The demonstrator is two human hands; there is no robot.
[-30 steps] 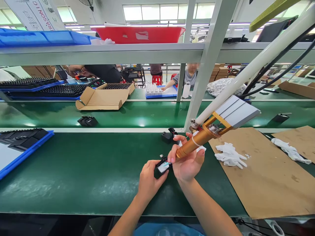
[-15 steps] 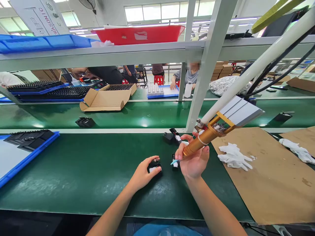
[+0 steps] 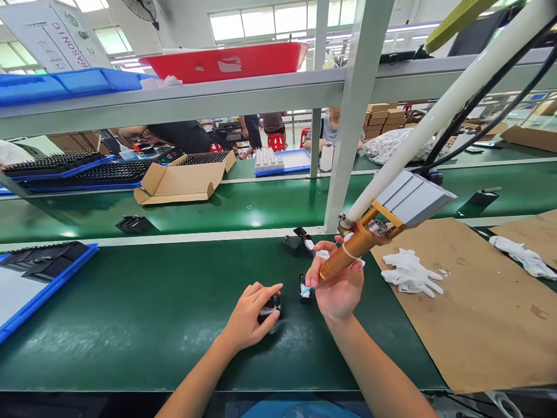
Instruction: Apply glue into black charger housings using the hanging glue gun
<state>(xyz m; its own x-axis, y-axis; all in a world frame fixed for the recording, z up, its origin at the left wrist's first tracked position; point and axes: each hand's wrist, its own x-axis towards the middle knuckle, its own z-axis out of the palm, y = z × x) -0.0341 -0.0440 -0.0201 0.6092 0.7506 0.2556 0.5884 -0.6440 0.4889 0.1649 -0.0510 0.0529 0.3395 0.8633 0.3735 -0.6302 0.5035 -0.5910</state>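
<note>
My right hand (image 3: 338, 288) is wrapped round a gold tool (image 3: 348, 255) that hangs from a white hose (image 3: 439, 113). Its pale blue tip sits just above a small black and white part (image 3: 304, 288) on the green belt (image 3: 152, 307). My left hand (image 3: 250, 316) rests on the belt with its fingers curled over another small black part (image 3: 270, 305), pressing it down. Two more black parts (image 3: 299, 241) lie a little farther back, near the shelf post.
A blue tray (image 3: 39, 273) of black pieces sits at the left. Brown cardboard (image 3: 470, 307) with white gloves (image 3: 409, 271) lies to the right. A steel post (image 3: 348, 116) and shelf stand behind my hands. Other people work at the far benches beside an open carton (image 3: 180, 180).
My left hand carried its black part from the tool tip down onto the belt and now covers it. The gold tool's tip now sits over a second part.
</note>
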